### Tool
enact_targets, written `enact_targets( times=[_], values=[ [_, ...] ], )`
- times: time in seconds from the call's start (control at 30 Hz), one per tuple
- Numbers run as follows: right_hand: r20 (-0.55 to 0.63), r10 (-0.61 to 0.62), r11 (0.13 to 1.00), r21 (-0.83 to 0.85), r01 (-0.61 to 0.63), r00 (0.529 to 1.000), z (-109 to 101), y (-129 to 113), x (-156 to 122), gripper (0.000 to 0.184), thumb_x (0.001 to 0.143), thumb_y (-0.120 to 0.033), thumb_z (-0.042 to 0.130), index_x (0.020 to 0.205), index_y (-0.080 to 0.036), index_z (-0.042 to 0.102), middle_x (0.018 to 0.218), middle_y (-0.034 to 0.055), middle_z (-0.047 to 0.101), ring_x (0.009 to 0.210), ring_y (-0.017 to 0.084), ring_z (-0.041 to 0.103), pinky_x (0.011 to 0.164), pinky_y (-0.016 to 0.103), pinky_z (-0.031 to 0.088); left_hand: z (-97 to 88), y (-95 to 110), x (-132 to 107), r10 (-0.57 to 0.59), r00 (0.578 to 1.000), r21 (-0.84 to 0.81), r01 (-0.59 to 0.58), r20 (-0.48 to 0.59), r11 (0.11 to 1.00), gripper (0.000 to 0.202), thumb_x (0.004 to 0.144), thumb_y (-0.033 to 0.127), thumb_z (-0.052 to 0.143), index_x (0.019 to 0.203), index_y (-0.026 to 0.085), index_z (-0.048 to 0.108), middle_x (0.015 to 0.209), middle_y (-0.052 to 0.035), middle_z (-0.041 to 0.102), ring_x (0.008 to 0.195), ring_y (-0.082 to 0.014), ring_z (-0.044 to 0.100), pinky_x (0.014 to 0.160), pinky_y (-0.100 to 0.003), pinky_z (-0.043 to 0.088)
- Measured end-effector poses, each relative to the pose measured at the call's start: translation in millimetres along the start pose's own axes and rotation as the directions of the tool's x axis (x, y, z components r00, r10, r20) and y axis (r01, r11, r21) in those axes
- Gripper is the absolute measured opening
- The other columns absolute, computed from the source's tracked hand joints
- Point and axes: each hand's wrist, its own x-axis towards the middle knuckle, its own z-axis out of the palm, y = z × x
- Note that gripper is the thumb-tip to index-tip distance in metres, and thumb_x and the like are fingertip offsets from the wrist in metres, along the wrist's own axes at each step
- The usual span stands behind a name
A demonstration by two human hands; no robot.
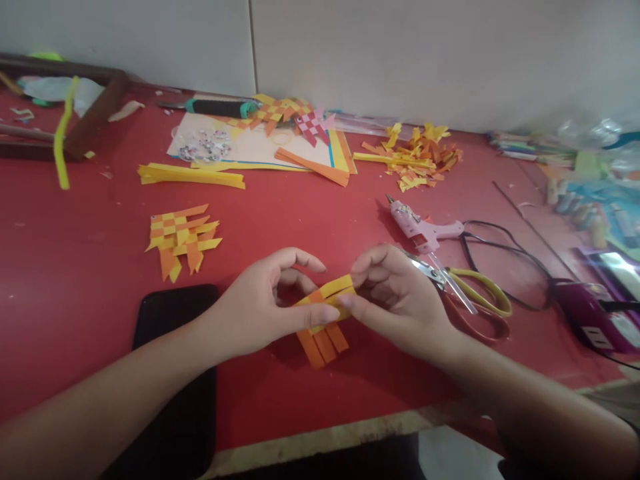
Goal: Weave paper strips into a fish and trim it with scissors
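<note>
Orange and yellow paper strips (321, 345), woven together into a small piece, are held between both hands near the table's front edge. My left hand (270, 300) grips the piece's left side, its thumb lying across the front. At the upper right, my right hand (400, 303) pinches the yellow strips between thumb and fingers. Several orange ends hang down below the thumbs. To the left lies a woven paper fish (175, 237) in the same two colours. Part of the weave is hidden behind the fingers.
A pink glue gun (423, 227) and scissors (480, 293) lie right of my hands, with a power cord. A black phone-like slab (175, 373) is under my left forearm. Farther back are yellow strips (190, 176), a pile of paper scraps (420, 157) and googly eyes (205, 145).
</note>
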Motion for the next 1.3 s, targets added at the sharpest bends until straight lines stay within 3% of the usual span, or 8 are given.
enact_targets(
  times=[0.2,0.37,0.7,0.87,0.97,1.03,1.17,1.3],
  values=[
    [0.045,0.042,0.999,0.014,-0.042,0.998,1,-2,-1,0.028,0.08,-0.026,0.074,0.098,-0.022,0.052,0.083,0.0004,0.067,0.071,0.01,0.066,0.06,0.018,0.053,-1.0,1,0,-0.003,1.0,-0.03,0.002,-0.024,1.0,0.028,0.076,0.031,0.078,0.092,0.019,0.059,0.072,0.0038,0.065,0.064,-0.0093,0.063,0.058,-0.018,0.048],
    [0.212,0.067,0.997,-0.047,-0.058,0.975,-2,0,1,0.016,0.085,-0.032,0.068,0.08,-0.018,0.063,0.076,0.001,0.064,0.066,0.011,0.06,0.058,0.021,0.05,-3.4,-2,5,0.037,0.978,-0.151,-0.069,-0.205,0.986,0.032,0.069,0.027,0.085,0.085,0.018,0.06,0.072,0.0057,0.063,0.065,-0.0067,0.062,0.057,-0.014,0.047],
    [0.037,0.091,0.99,-0.112,-0.087,0.995,-3,-2,7,0.028,0.081,-0.037,0.071,0.064,-0.018,0.06,0.056,-0.0028,0.057,0.05,0.008,0.05,0.045,0.02,0.038,-1.6,-2,4,0.016,0.978,-0.245,-0.068,-0.206,0.967,0.04,0.078,0.039,0.079,0.106,0.022,0.057,0.083,0.0024,0.068,0.073,-0.0093,0.065,0.064,-0.019,0.053],
    [0.005,-0.023,0.98,-0.196,0.024,1.0,-3,1,5,0.031,0.079,-0.038,0.075,0.062,-0.018,0.059,0.061,-0.0016,0.059,0.052,0.007,0.05,0.047,0.02,0.039,0.2,-7,6,0.097,0.959,-0.099,-0.127,-0.267,0.987,0.039,0.083,0.041,0.073,0.11,0.021,0.054,0.106,-0.0042,0.064,0.095,-0.0164,0.065,0.076,-0.028,0.056],
    [0.006,-0.158,0.928,-0.339,0.151,0.987,-3,1,4,0.033,0.079,-0.039,0.077,0.061,-0.017,0.058,0.062,-0.0014,0.061,0.052,0.007,0.049,0.048,0.019,0.038,1.5,-9,3,0.317,0.871,0.239,-0.24,-0.375,0.941,0.028,0.082,0.041,0.072,0.093,0.02,0.056,0.1,-0.002,0.058,0.091,-0.0141,0.06,0.075,-0.025,0.051],
    [0.028,-0.254,0.87,-0.43,0.241,0.967,-2,0,3,0.034,0.08,-0.039,0.076,0.06,-0.017,0.058,0.059,-0.0025,0.059,0.05,0.006,0.048,0.048,0.019,0.037,3.5,-7,-1,0.359,0.883,0.387,-0.231,-0.301,0.893,0.026,0.085,0.04,0.068,0.079,0.019,0.055,0.083,0.0016,0.054,0.072,-0.0097,0.054,0.063,-0.022,0.046],
    [0.094,-0.381,0.805,-0.456,0.38,0.92,1,0,2,0.032,0.086,-0.036,0.071,0.062,-0.018,0.058,0.058,-0.0026,0.057,0.052,0.007,0.05,0.05,0.019,0.039,9.5,-1,-7,0.166,0.986,0.25,-0.169,0.031,0.953,0.026,0.088,0.044,0.062,0.08,0.02,0.055,0.069,0.0045,0.058,0.059,-0.0092,0.05,0.051,-0.021,0.039],
    [0.134,-0.412,0.841,-0.325,0.433,0.901,1,2,2,0.029,0.079,-0.036,0.077,0.064,-0.019,0.059,0.062,-0.0016,0.061,0.058,0.009,0.056,0.055,0.021,0.046,12.9,0,-7,0.137,0.988,0.174,-0.148,0.071,0.974,0.026,0.088,0.044,0.063,0.081,0.02,0.058,0.077,0.0021,0.064,0.07,-0.0117,0.058,0.061,-0.022,0.046]
  ],
)
